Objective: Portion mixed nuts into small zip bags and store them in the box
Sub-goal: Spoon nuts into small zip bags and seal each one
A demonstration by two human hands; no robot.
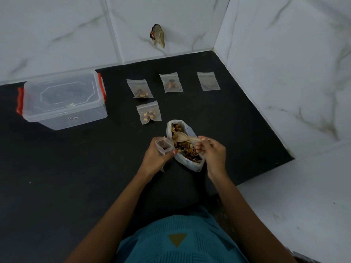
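box [64, 99] and zip bags [171, 82] lie on black counter [76, 168] between white-tiled walls [57, 25].

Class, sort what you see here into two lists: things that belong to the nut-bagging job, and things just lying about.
Belongs to the job: bag of mixed nuts; spoon in the right hand; open zip bag in the left hand; three filled zip bags; flat zip bag, far right; lidded box.
Just lying about: crumpled scrap on the wall.

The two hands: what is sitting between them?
In the head view, the big open bag of mixed nuts lies between the left hand, holding a small zip bag, and the right hand, holding a spoon.
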